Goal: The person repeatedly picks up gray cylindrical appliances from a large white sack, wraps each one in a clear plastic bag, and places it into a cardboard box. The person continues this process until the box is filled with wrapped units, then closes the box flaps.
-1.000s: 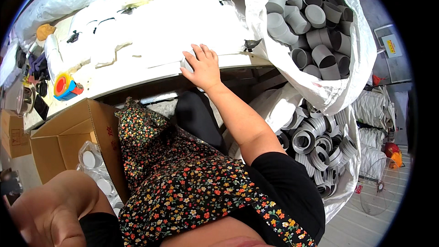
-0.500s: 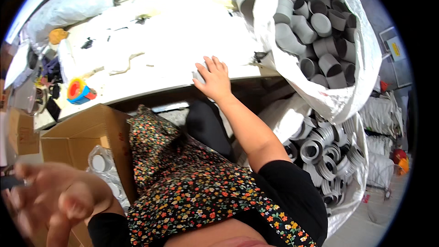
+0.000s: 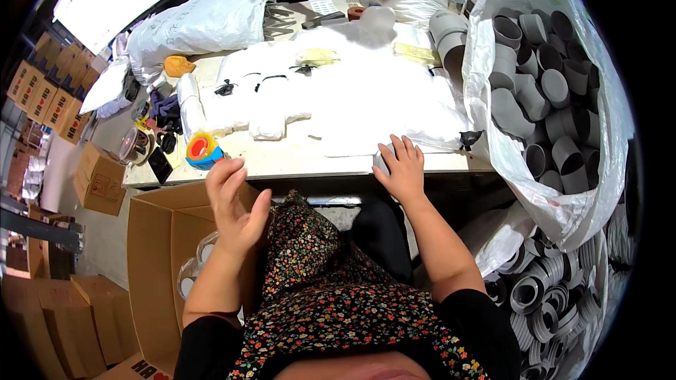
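Grey piece point(image 3: 382, 160) touches loosely spread right hand point(image 3: 404, 177); left hand point(image 3: 236, 217) half-curled.

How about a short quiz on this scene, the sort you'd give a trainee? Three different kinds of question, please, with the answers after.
1. Multiple choice: which of these looks nearest to the person's left hand?
A) another person's hand
B) the tape dispenser
C) the stacked cartons
2. True or false: the person's right hand is at the front edge of the table.
3. Fill in the gap: the tall white sack on the right holds many grey ____.

Key:
1. B
2. True
3. Pipe fittings
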The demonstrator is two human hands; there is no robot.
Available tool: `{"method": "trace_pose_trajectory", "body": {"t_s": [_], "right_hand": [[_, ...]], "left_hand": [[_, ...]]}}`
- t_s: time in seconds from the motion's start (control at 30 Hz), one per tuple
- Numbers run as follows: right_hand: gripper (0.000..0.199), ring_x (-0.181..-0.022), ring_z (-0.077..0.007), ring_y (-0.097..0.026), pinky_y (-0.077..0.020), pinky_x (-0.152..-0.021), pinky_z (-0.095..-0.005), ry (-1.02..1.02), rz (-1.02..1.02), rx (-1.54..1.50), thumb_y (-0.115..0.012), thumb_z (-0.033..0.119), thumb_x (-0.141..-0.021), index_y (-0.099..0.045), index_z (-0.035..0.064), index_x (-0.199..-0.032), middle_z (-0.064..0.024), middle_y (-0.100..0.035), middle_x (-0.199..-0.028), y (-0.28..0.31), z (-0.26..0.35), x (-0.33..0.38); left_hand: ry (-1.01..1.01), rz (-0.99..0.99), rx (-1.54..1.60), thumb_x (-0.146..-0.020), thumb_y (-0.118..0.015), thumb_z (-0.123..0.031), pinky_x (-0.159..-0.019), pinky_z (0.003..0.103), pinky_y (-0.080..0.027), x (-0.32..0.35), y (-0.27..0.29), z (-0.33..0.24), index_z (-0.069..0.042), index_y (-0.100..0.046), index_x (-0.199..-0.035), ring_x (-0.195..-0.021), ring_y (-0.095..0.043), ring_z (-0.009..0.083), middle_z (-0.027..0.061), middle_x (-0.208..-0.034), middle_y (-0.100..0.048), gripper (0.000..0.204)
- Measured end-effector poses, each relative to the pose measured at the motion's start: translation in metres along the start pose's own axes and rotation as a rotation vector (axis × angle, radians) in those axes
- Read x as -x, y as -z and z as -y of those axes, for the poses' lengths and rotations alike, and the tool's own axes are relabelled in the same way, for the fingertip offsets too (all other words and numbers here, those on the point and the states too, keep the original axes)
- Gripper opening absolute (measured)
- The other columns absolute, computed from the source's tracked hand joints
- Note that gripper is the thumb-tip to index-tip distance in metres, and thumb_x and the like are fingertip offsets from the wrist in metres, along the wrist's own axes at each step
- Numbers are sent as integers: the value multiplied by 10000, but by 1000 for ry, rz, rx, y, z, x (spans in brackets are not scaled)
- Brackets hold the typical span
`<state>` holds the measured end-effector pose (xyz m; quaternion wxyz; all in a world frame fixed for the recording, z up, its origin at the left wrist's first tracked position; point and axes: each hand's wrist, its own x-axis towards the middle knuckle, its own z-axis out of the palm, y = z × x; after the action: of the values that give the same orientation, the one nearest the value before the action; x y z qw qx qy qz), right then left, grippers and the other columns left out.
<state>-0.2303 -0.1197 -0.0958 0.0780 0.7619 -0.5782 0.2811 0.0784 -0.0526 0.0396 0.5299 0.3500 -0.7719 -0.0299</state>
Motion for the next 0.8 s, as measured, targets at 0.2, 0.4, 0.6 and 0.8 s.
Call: {"method": "trace_pose_trajectory", "body": {"t_s": [0.2,0.4,0.6,0.8], "right_hand": [[468,-1206,-317,-378,-299,-960,-517,22,-34,-30,-689,306,-685,-587,158,-1117,-96,-459,-1260,1,-1,-1],[462,-1196,-327,-387,-311,-948,-523,13,-35,-40,-691,302,-682,-592,156,-1109,-104,-464,-1252,0,-2,-1],[471,-1179,-340,-406,-322,-936,-535,19,-22,-27,-700,293,-678,-593,158,-1116,-120,-467,-1254,3,-4,-1],[457,-1196,-331,-383,-317,-942,-536,23,-1,-53,-701,283,-685,-593,157,-1110,-104,-459,-1260,1,-1,-4]], "left_hand": [[248,112,109,-754,-648,-30,-936,326,-384,-36,-61,44,-26,-449,-1211,-1108,-448,219,126,-1228,-413,498],[668,169,-23,-726,-735,-291,-988,401,-352,-34,-174,132,34,-367,-1277,-1186,-405,330,226,-1282,-390,738],[918,-374,-82,-648,-781,-411,-1067,423,-244,-90,-213,223,105,-207,-1346,-1286,-270,407,302,-1368,-281,1040],[893,-278,-55,-854,-566,-266,-842,350,-440,-128,-171,316,18,-555,-1137,-972,-592,311,182,-1062,-622,401]]}}
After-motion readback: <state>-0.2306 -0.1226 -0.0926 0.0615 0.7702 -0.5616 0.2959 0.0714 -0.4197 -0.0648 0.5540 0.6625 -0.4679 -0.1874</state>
